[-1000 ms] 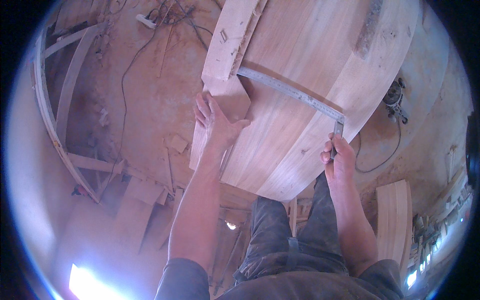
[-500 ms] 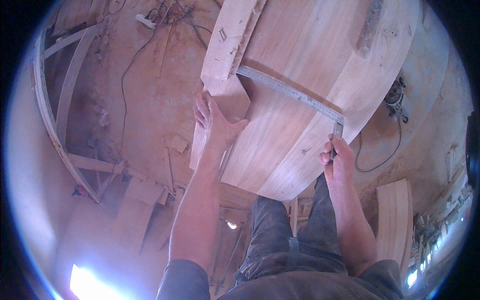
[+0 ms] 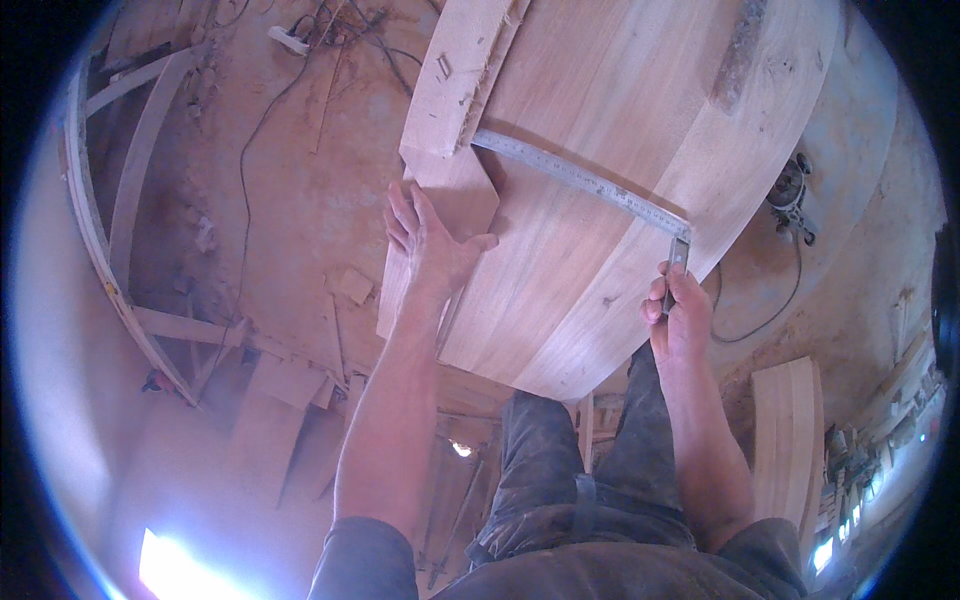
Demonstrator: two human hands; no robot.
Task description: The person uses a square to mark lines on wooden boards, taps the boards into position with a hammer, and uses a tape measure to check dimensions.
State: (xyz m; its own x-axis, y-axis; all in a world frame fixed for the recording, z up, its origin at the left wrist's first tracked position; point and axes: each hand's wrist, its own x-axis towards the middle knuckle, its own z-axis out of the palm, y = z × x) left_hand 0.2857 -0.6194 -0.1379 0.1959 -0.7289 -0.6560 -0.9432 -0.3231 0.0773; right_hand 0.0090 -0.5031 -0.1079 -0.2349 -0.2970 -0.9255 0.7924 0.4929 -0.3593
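Holding the short stock [image 3: 678, 254] of a metal square [image 3: 590, 182] in the right hand [image 3: 682, 310], at three o'clock, with fingers curled snugly around it. Laying the square's long blade over a wide wooden panel [image 3: 560, 270], slanting from the stock toward ten o'clock and meeting, or nearly meeting, the side of a thick beam [image 3: 460, 70] at twelve. Resting the left hand [image 3: 432, 250], at eleven o'clock, on a board [image 3: 460, 185] with cut corners beside the beam's near end, with thumb stretched wide from the fingers. Wearing dusty dark trousers [image 3: 630, 470], visible at five o'clock. Seeing on the floor [image 3: 300, 200] a power tool [image 3: 790, 185] at two o'clock, trailing a cord [image 3: 797, 270]; farther round, a curved laminated plank [image 3: 788, 430] at four and a curved wooden frame [image 3: 135, 175] at ten.
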